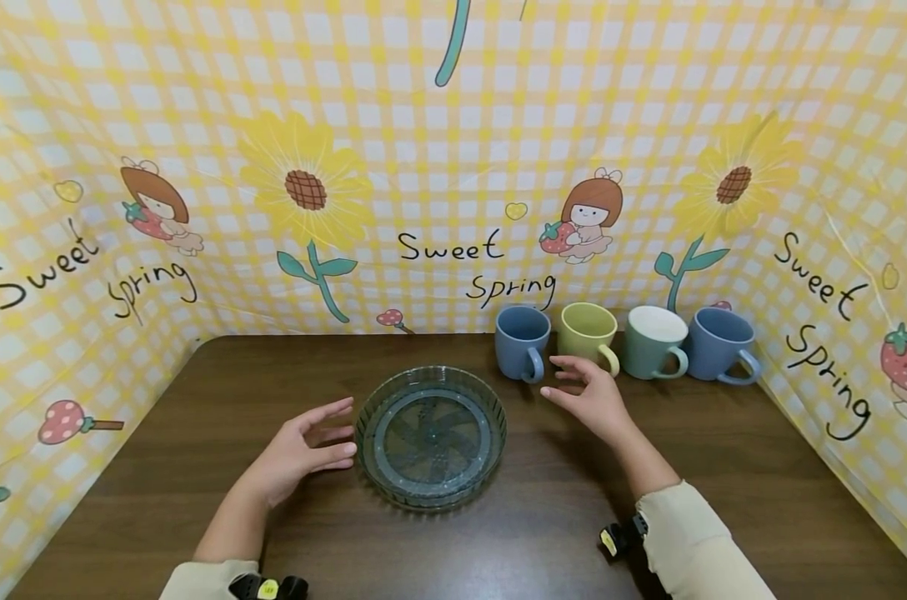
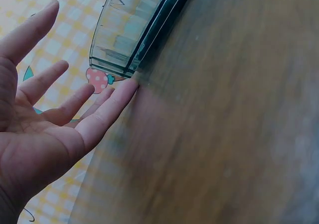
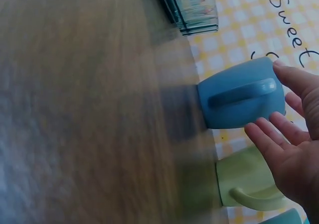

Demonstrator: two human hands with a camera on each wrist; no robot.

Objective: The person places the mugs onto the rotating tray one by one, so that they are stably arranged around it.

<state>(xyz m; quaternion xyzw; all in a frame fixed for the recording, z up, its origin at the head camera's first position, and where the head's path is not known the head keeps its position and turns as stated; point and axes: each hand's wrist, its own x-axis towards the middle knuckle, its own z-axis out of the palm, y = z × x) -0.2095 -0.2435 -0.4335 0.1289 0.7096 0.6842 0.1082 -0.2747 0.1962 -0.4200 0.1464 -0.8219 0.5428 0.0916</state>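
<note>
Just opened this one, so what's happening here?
A person's open left hand is at the left side of a clear round dish; contact is hard to tell. Their open right hand is by the leftmost blue mug and the yellow-green mug, gripping neither. All four mugs stand upright in a row along the table's back.

Brown wooden table (image 1: 543, 517), round transparent dish (image 1: 434, 437), four mugs (image 1: 641, 354) in a row

Dish (image 1: 433, 437) on table (image 1: 543, 525) | left hand (image 1: 303, 446) left of dish | four mugs (image 1: 641, 354) right-rear of dish | right hand (image 1: 592, 400) before mugs | cloth (image 1: 423, 167) behind mugs
</note>
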